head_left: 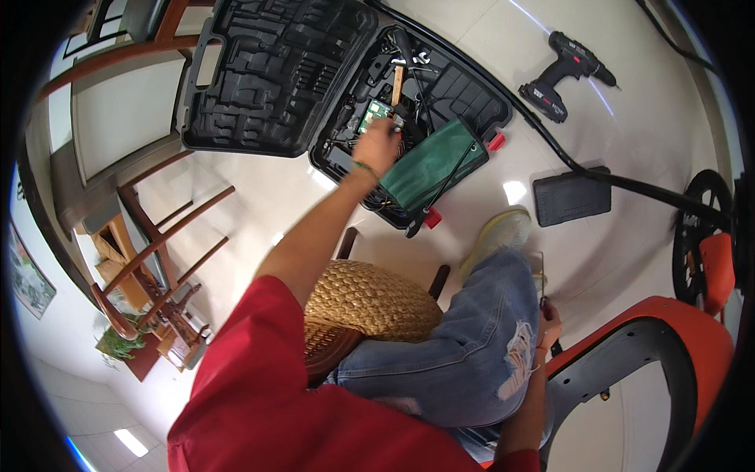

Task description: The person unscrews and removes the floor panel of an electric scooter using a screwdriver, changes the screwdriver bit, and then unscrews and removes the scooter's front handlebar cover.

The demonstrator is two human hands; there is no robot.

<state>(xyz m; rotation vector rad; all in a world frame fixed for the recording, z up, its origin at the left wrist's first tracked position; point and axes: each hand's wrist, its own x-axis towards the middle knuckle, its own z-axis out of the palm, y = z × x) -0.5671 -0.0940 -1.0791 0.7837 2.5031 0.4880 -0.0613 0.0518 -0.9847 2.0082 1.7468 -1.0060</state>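
- The left hand [377, 148] reaches into the case [464, 88], fingers bent at a green-and-white card [375, 112]; whether it grips anything cannot be told.
- The right hand [550, 324] curls closed around a thin rod [543, 285] beside the knee [515, 346]; its long axis points away from the person.
- The green pouch [432, 167] slants up rightward, a black tool [450, 187] across it.
- A black cord [613, 182] runs between case and drill [562, 72].
- The orange scooter [668, 318] stands right.
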